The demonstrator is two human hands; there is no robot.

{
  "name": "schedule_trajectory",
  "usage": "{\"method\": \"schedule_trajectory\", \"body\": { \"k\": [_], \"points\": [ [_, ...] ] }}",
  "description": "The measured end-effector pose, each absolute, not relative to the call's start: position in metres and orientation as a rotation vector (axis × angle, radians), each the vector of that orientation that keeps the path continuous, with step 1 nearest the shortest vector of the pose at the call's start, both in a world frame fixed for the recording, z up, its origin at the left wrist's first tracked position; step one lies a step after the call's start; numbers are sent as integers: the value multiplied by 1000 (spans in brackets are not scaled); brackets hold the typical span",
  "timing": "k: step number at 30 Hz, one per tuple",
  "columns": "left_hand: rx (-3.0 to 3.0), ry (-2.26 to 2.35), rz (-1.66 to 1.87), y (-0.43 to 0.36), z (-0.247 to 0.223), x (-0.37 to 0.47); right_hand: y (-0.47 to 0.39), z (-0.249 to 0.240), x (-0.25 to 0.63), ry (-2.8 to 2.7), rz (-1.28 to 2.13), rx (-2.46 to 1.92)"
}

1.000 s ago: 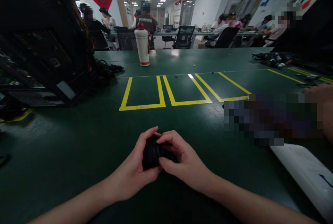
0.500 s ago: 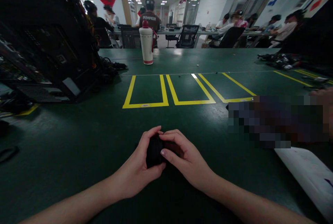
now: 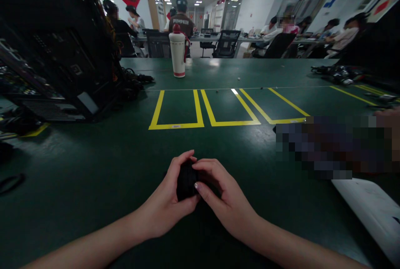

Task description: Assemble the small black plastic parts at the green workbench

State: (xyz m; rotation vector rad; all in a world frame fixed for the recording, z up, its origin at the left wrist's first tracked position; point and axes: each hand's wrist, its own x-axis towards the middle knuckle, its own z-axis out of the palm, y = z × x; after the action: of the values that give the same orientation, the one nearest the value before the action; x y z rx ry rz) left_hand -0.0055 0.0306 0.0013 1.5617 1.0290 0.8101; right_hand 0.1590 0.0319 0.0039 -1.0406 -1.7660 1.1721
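A small, dark, rounded object [image 3: 186, 180] sits between my two hands, low over the green tabletop [image 3: 125, 169]; its kind is too dark to make out. My left hand [image 3: 170, 196] wraps its left side, thumb below and fingers over the far side. From the right, my right hand [image 3: 223, 188] closes on it with curled fingers at the top and the thumb tip pressed on its near right face. Part of the object is hidden by my fingers.
Yellow tape outlines [image 3: 176, 126] mark the table ahead. Beyond them stands a white tumbler [image 3: 177, 54] with a red lid. An open black computer case [image 3: 62, 65] fills the left. At right lie a blurred-out item [image 3: 331, 144] and a white object [image 3: 365, 202]. People sit farther back.
My hands keep hold of the dark object in almost the same pose; the right fingers have shifted very slightly on it. The whole view has moved a little.
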Motion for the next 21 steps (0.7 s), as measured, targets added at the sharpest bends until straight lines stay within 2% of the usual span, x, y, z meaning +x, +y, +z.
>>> {"method": "schedule_trajectory", "body": {
  "k": [12,21],
  "points": [
    [1579,1029,822,31,1,-5,33,7,158,-1697,1273,-1071],
    [1560,1027,816,29,6,-4,31,6,158,-1704,1227,-1005]
  ]
}}
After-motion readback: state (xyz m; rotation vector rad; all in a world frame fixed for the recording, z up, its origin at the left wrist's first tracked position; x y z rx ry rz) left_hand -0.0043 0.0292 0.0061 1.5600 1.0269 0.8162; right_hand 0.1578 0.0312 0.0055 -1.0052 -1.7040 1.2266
